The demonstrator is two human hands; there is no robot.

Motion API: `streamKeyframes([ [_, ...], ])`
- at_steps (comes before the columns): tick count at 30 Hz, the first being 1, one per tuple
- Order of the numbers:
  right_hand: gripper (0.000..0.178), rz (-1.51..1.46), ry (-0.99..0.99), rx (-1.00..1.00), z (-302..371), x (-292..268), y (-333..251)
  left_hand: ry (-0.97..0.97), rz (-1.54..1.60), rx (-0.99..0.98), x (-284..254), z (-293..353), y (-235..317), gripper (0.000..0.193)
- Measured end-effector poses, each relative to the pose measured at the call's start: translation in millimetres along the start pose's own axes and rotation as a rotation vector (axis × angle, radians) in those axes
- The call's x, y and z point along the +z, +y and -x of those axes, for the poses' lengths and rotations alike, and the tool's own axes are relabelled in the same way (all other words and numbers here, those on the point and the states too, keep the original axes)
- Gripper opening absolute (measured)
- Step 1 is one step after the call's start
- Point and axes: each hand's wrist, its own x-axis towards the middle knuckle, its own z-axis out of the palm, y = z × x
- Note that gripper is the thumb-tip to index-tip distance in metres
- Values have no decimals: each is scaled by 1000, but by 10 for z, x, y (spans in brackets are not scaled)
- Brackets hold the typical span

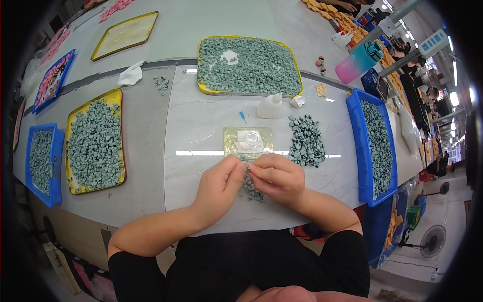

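Observation:
My left hand (220, 182) and my right hand (279, 178) meet at the front of the white table, fingertips pinched together. Between them is a small green piece (247, 170), mostly covered by the fingers; its exact kind is too small to tell. A little heap of similar green pieces (255, 195) lies just below the hands. Right beyond my fingertips sits a yellowish square pad (229, 146) bearing white paper and a clear round dish (253, 137). To the right, darker green pieces (307, 143) are spread in a patch.
A white squeeze bottle (270, 106) and a blue dispensing tip (242, 117) stand beyond the pad. Yellow-rimmed trays of green pieces lie at the back (300, 83) and left (122, 151). Blue bins (353, 110) (56, 171) flank the table. A pink-and-blue drinking bottle (354, 65) is at back right.

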Motion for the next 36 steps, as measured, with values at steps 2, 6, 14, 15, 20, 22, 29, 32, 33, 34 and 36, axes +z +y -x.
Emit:
streamKeyframes([
  [2,24,-25,-61,90,-31,-81,10,18,44,-115,-2,-19,0,26],
  [6,19,112,-160,229,-121,-343,165,-29,-1,-187,23,-16,-22,28],
  [14,15,702,-183,402,4,-601,692,-96,223,-250,34,-14,-69,9],
  [15,14,735,-207,416,3,-588,700,-98,223,-252,32,-23,-57,9],
  [20,16,794,-255,417,-9,-537,725,-4,632,-269,54,-78,-41,17],
  [22,17,766,-135,340,-48,-517,667,-5,667,-283,43,-89,-50,17],
  [29,22,422,-9,148,-71,-235,160,-138,620,-437,6,-94,-38,19],
  [32,24,231,-77,38,-67,-169,29,-168,617,-485,20,-107,16,18],
  [33,24,210,-104,12,-48,-159,23,-169,616,-484,22,-104,11,18],
  [34,24,189,-131,-13,-39,-154,18,-189,614,-480,19,-98,-6,18],
  [36,23,156,-111,24,-42,-142,18,-209,613,-477,17,-103,-22,17],
])
